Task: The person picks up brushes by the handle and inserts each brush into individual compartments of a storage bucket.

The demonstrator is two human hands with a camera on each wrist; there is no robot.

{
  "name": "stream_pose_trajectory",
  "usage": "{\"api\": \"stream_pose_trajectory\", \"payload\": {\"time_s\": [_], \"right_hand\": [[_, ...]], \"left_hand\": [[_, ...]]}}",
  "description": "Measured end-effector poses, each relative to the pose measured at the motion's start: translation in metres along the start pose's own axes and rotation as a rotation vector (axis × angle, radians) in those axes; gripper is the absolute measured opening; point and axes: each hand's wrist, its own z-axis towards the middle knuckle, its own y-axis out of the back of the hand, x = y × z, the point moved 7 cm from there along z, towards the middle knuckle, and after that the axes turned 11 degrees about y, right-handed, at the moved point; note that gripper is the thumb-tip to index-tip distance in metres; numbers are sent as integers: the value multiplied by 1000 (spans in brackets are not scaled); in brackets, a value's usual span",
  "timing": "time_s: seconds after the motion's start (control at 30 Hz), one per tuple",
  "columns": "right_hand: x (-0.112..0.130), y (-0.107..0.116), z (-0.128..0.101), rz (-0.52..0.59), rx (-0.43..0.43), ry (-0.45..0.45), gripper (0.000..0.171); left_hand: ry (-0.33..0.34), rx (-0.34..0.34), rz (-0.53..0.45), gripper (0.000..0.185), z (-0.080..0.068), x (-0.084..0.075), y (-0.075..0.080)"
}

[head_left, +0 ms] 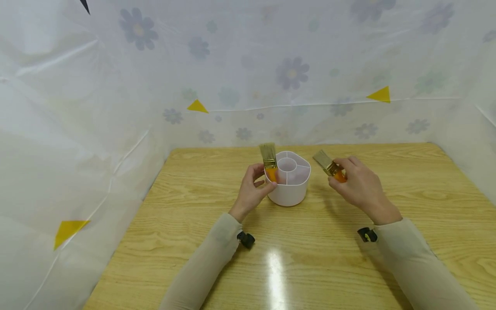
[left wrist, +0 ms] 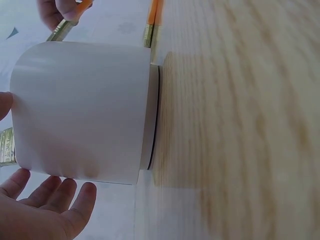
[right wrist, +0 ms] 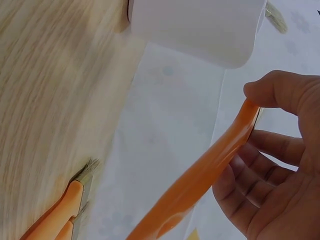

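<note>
On the table stands a round-cornered white divided holder (head_left: 288,196) with a ring in its middle. A paintbrush (head_left: 268,156) stands bristles up in its left compartment. My left hand (head_left: 253,189) holds the holder's left side, the thumb at the front rim and several fingertips (left wrist: 65,192) against the wall. Right of the holder, my right hand (head_left: 358,185) grips a second paintbrush (head_left: 324,161) in the air, its bristles pointing up and left. The orange handle (right wrist: 200,170) of that brush slants past the fingers in the right wrist view.
More orange-handled paintbrushes (right wrist: 62,215) lie on the table in the right wrist view; the head view hides them. Pale flowered sheeting (head_left: 248,64) rises behind the wooden table (head_left: 310,267) and along its sides. Yellow triangles (head_left: 381,94) mark the sheeting.
</note>
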Motion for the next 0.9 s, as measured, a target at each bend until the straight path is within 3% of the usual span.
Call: {"api": "stream_pose_trajectory", "payload": {"time_s": [0.9], "right_hand": [[11, 9, 16, 8, -31, 33, 43]], "left_hand": [[-9, -12, 6, 58, 0, 0, 1]]}}
